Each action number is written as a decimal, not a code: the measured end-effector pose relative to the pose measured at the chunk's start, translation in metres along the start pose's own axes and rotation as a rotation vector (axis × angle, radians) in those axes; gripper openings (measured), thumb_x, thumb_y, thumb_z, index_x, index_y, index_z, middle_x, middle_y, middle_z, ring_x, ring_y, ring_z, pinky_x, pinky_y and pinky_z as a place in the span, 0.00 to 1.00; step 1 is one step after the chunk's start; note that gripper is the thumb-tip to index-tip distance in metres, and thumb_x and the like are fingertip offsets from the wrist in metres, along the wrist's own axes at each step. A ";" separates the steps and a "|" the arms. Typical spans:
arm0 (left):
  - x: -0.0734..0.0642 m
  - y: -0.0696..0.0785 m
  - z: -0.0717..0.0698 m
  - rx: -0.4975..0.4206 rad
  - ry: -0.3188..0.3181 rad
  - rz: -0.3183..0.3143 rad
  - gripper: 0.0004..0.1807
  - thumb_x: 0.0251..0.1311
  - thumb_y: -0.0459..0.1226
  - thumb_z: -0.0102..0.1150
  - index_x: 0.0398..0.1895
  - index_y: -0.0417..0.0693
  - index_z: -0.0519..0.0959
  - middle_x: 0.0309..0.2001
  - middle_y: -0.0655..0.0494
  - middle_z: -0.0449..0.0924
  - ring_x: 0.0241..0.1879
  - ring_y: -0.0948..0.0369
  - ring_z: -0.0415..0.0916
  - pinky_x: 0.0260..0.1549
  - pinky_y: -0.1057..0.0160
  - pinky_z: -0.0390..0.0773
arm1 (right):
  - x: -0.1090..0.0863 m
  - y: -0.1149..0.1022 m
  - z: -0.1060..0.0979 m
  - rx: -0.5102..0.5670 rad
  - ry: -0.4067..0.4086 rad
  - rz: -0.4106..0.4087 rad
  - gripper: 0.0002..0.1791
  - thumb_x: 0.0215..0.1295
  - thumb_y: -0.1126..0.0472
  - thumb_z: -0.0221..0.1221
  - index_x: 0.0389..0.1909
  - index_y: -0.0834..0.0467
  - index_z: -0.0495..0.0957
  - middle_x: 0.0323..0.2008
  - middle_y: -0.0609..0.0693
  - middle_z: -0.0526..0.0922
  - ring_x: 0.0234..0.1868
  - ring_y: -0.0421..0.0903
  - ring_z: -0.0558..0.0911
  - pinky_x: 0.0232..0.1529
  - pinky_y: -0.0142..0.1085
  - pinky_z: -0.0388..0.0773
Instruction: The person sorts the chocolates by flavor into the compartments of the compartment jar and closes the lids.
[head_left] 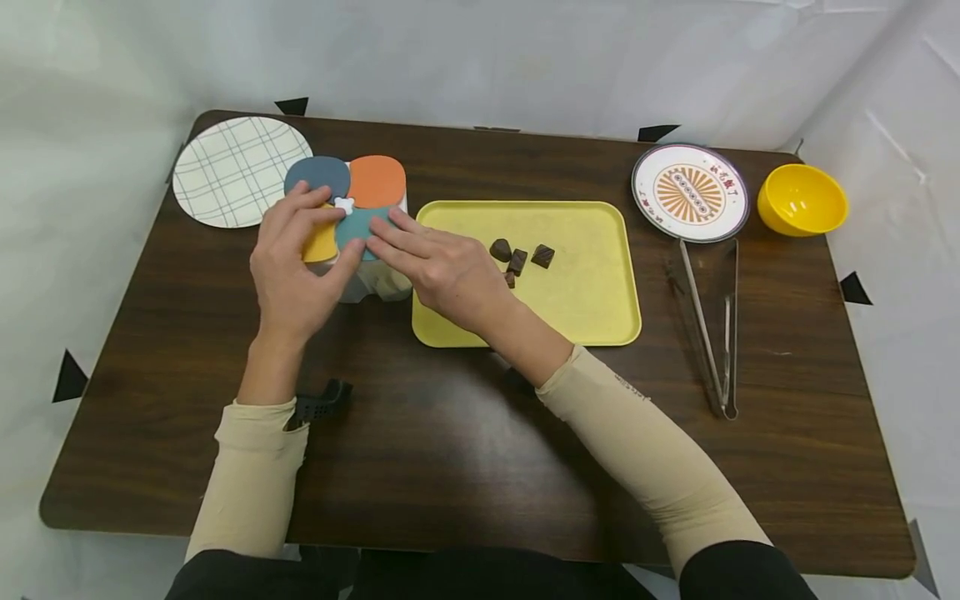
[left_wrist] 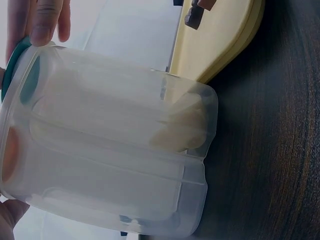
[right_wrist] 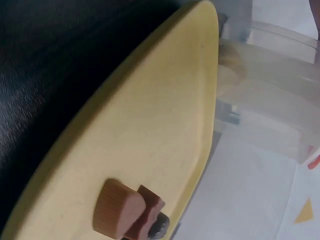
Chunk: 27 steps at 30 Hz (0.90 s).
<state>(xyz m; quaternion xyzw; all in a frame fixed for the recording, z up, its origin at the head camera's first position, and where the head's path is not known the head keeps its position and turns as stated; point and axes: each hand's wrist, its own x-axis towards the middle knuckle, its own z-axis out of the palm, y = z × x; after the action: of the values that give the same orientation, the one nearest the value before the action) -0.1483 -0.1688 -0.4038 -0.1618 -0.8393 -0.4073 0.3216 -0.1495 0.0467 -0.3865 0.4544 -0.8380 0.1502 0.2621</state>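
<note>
A translucent container (left_wrist: 110,130) with compartments stands on the table. Its lids are blue (head_left: 318,172), orange (head_left: 378,181), teal (head_left: 367,229) and yellow (head_left: 321,243), around a small white centre piece (head_left: 344,205). Pale pieces (left_wrist: 182,125) show through the wall, low in one compartment. My left hand (head_left: 296,254) lies over the yellow lid, fingers spread toward the centre and thumb at the teal lid's front edge. With extended fingers my right hand (head_left: 457,271) touches the teal lid. Several brown chocolates (head_left: 517,262) lie on the yellow tray (head_left: 577,312), beneath my right forearm's far side.
A checked white plate (head_left: 232,171) lies at the back left, against the container. To the right are a patterned round plate (head_left: 690,193), a yellow bowl (head_left: 802,200) and metal tongs (head_left: 708,333). The tray's left edge is close beside the container.
</note>
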 end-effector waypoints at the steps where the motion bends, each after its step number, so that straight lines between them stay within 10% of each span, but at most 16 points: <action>1: 0.000 0.000 0.000 0.000 0.001 0.000 0.22 0.54 0.48 0.63 0.44 0.38 0.85 0.56 0.48 0.80 0.67 0.56 0.65 0.63 0.54 0.65 | 0.000 0.000 0.000 0.001 -0.001 -0.001 0.21 0.68 0.69 0.56 0.62 0.56 0.77 0.61 0.50 0.77 0.65 0.46 0.72 0.56 0.36 0.73; 11: 0.000 -0.002 0.000 -0.002 0.012 0.005 0.23 0.54 0.48 0.63 0.43 0.38 0.85 0.56 0.48 0.80 0.67 0.56 0.65 0.64 0.54 0.64 | 0.003 0.001 0.000 -0.041 -0.002 0.008 0.21 0.68 0.68 0.55 0.61 0.52 0.78 0.59 0.47 0.79 0.63 0.42 0.74 0.28 0.33 0.78; 27: -0.001 -0.001 -0.004 0.052 -0.038 0.069 0.23 0.57 0.50 0.60 0.44 0.42 0.86 0.56 0.47 0.79 0.68 0.53 0.64 0.63 0.51 0.65 | 0.004 0.000 -0.002 -0.013 -0.018 0.033 0.21 0.66 0.66 0.59 0.59 0.52 0.80 0.59 0.46 0.79 0.63 0.42 0.74 0.27 0.34 0.77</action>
<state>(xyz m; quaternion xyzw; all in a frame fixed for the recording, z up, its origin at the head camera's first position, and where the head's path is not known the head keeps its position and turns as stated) -0.1471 -0.1728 -0.4032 -0.1899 -0.8497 -0.3707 0.3234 -0.1511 0.0448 -0.3824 0.4403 -0.8486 0.1449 0.2552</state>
